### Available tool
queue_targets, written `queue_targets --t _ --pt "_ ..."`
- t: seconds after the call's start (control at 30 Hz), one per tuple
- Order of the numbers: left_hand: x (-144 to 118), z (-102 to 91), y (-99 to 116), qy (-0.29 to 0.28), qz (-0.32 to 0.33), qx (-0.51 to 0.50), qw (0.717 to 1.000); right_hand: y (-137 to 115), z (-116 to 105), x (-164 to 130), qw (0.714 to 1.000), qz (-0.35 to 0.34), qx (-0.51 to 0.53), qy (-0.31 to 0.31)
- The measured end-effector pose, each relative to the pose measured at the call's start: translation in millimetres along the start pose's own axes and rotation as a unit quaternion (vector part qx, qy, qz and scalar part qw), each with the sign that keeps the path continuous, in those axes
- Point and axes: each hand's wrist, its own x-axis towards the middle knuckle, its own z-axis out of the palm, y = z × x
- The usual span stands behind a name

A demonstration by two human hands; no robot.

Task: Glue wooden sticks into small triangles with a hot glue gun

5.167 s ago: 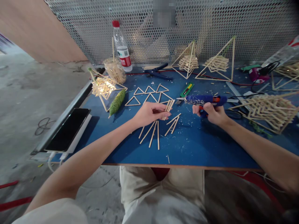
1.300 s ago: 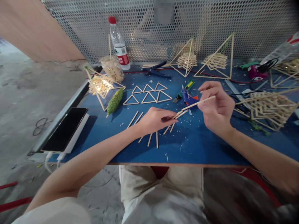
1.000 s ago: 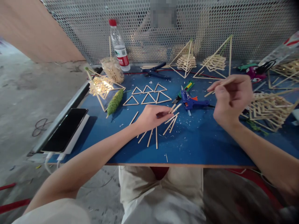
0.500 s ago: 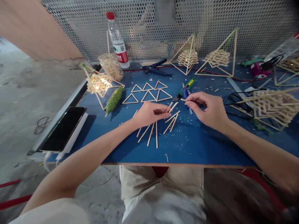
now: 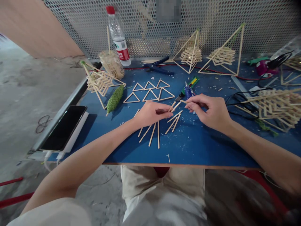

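Note:
My left hand [image 5: 150,113] rests on the blue table [image 5: 202,147] and pinches thin wooden sticks [image 5: 173,106] whose ends poke out past its fingertips. My right hand [image 5: 209,110] is just to their right, its thumb and fingers closed on the end of a short stick [image 5: 184,101] that meets those sticks. Several loose sticks [image 5: 154,135] lie fanned out on the table below my left hand. The blue glue gun [image 5: 188,91] lies behind my right hand, mostly hidden by it.
Several small stick triangles [image 5: 150,91] lie beyond my hands. Also on the table: a green twine spool [image 5: 114,98], stick pyramids [image 5: 190,53], a stick lantern [image 5: 100,81], a water bottle [image 5: 117,34], blue pliers [image 5: 157,65], a phone [image 5: 63,128] at the left edge. A perforated metal screen stands behind.
My right hand set down the glue gun, lifted a stick high, then came down to meet the sticks in my left hand. The lights in the left lantern went dark.

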Motion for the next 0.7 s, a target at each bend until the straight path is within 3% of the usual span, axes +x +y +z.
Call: queue_targets --t 0.7 --pt "0.7 -0.6 -1.2 -0.015 -0.019 -0.042 0.999 -3.4 -0.2 0.8 1.0 -0.005 -0.02 -0.017"
